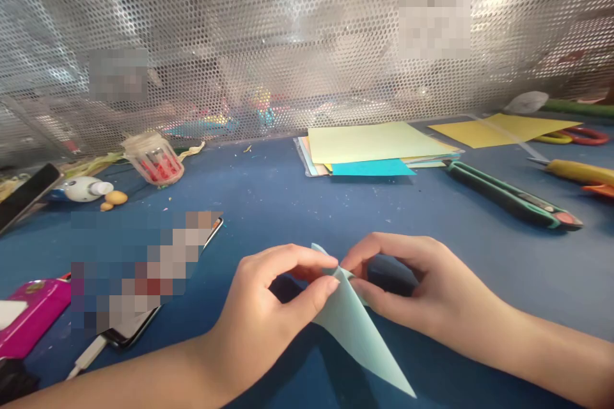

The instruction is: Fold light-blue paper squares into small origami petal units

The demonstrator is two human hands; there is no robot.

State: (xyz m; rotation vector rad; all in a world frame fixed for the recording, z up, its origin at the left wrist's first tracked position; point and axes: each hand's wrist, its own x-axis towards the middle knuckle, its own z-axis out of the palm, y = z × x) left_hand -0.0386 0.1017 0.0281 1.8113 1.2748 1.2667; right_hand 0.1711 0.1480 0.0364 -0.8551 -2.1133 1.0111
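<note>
Lying around the pale blue paper [359,332] are a phone [154,287] and cutter [512,196].

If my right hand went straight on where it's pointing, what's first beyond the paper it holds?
Probably your left hand, pinching the same pale blue paper; depth there is hard to judge.

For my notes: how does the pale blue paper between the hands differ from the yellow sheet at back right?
The pale blue paper is bent; the yellow sheet lies nearly flat. The left hand and right hand pinch the pale blue paper; no hand touches the yellow sheet. Both show pointed corners.
</note>
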